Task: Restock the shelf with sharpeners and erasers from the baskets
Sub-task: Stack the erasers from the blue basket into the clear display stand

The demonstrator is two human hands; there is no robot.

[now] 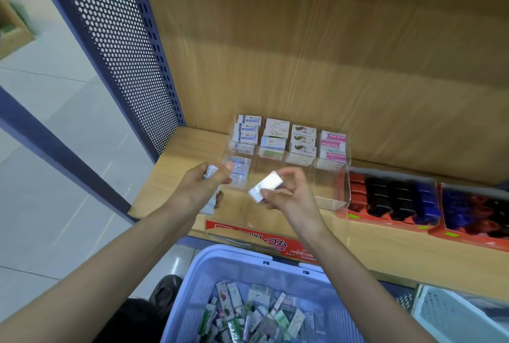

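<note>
Head view has your right hand [286,195] raised in front of the shelf. Its thumb and fingertips pinch a small white rectangular eraser pack [265,186] by its lower end, so the pack tilts up toward the display. Your left hand [203,185] is just beside it, curled round a small stack of white-wrapped erasers [211,173]. One end of the stack shows above your thumb and another below your palm. The two hands are near each other but apart.

Just behind both hands a clear acrylic stepped display stand [334,177] sits on the light wooden shelf [176,161]. Its rear steps hold four columns of boxed erasers, running from blue-and-white boxes [246,132] on the left to pink-labelled boxes [332,147] on the right. The front left compartment holds a few blue-and-white packs [240,167], right behind your left fingers. A red printed label [248,235] runs along the stand's front edge.

Just beside the stand on the right, two red cardboard trays [355,216] hold rows of red, black and blue sharpeners [385,196], blurred in this view.

Under your forearms a lavender plastic basket [237,258] holds a loose heap of wrapped erasers [256,315]. A pale slotted basket [451,312] shows at the lower right. A blue perforated metal side panel [118,39] closes the shelf on the left.
</note>
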